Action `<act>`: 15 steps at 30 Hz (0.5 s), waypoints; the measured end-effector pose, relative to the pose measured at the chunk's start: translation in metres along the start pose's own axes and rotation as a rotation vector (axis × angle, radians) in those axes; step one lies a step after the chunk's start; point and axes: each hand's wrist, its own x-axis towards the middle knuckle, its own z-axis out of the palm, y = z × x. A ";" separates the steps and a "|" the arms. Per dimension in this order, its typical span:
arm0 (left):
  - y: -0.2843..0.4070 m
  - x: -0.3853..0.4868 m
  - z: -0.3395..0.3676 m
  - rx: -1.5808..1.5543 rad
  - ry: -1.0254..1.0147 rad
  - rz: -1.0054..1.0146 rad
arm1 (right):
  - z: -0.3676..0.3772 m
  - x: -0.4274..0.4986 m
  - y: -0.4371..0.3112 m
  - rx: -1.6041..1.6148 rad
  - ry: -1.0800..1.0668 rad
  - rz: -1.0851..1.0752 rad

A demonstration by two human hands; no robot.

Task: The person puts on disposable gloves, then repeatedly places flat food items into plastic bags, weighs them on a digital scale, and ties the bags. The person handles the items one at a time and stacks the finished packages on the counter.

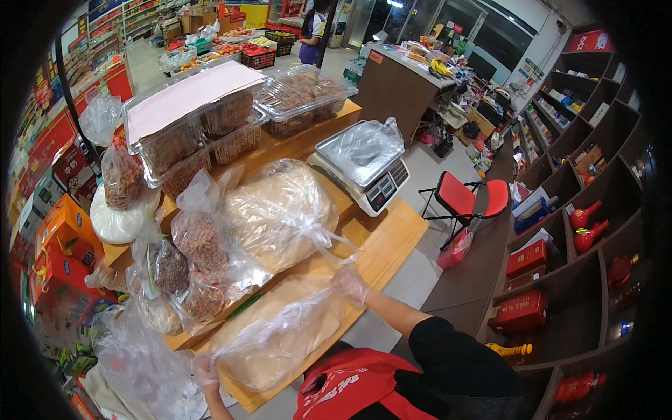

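A clear plastic bag (275, 336) lies stretched over the front of the wooden counter (391, 239). My left hand (206, 370), in a thin clear glove, grips the bag's left end. At the other end my right hand (350, 284), gloved the same way, pinches the bag's right edge; its fingertips are partly blurred. Just beyond that hand are the loose handles of a large knotted plastic bag (281, 212) holding something pale tan. Whether the stretched bag contains anything flat, I cannot tell.
A weighing scale (380, 186) bears crumpled plastic. Clear tubs (307, 94) of brown food stand behind. Bagged foods (199, 236) crowd the left, above a heap of plastic bags (142, 362). Right are a red folding chair (457, 197) and dark shelves (572, 294). A person (313, 37) stands far off.
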 end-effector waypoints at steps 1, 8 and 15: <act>-0.014 -0.007 -0.012 -0.029 0.119 -0.064 | -0.008 -0.005 0.006 -0.176 -0.108 0.058; 0.069 -0.037 -0.011 0.667 0.656 0.096 | -0.007 0.015 -0.048 0.305 0.377 0.119; 0.181 -0.019 0.126 0.573 -0.806 0.042 | 0.073 0.024 -0.203 0.255 -0.890 -0.046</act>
